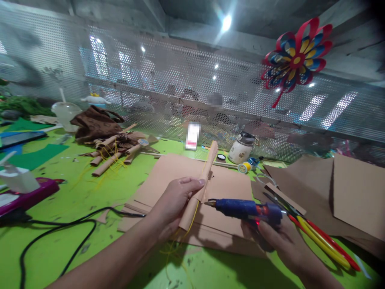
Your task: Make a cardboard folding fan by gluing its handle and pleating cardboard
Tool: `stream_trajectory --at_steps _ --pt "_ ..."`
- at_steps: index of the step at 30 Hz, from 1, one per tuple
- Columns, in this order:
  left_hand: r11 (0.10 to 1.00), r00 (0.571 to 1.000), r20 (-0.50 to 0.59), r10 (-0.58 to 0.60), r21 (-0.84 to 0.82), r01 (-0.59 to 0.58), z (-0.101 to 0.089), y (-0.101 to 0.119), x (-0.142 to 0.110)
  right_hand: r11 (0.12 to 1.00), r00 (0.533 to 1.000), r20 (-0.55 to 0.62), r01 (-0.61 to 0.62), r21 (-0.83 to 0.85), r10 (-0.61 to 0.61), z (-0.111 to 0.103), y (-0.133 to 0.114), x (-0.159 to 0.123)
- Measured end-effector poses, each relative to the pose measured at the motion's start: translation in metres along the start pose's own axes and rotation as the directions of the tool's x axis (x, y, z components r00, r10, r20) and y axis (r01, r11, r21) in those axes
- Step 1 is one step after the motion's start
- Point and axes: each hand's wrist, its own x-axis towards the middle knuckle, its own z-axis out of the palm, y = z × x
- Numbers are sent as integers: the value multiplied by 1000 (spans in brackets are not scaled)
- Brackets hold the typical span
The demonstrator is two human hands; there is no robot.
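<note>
My left hand (180,196) is closed around a rolled brown paper tube (190,214), which slants up and away over the table. A yellow thread (195,210) runs along the tube and trails off its lower end. In my right hand (278,235) is a blue hot glue gun (240,208), its fingers wrapped round the handle. The gun's nozzle points left and sits just right of the tube; whether it touches the paper I cannot tell. Beneath both hands lies a stack of brown paper sheets (168,172).
Finished-looking paper tubes with yellow threads (108,160) lie at left beside a brown cloth bag (96,122). A purple power strip (45,188) and black cable (81,218) are nearer. Scissors with red and yellow handles (325,245), brown card (359,196) and a white bottle (240,148) stand right.
</note>
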Motion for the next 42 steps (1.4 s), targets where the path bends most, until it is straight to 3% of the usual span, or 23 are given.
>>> stream_trajectory --at_steps 14,19,29,36,42 --pt "1000 1000 30 5 27 -5 -3 -4 3 999 1000 4 13 50 -13 1 15 0" --pt "999 1000 20 7 31 -8 -4 -5 3 998 999 -50 -6 63 9 0 12 2" --pt "1000 1000 23 9 19 -9 -3 -5 2 999 1000 8 9 45 -10 2 9 1" --pt "999 999 42 18 29 -19 -6 -6 5 997 998 -58 -15 82 19 1 6 4" --pt "1000 1000 21 11 21 -11 -1 -2 1 995 999 28 40 96 -43 2 13 4"
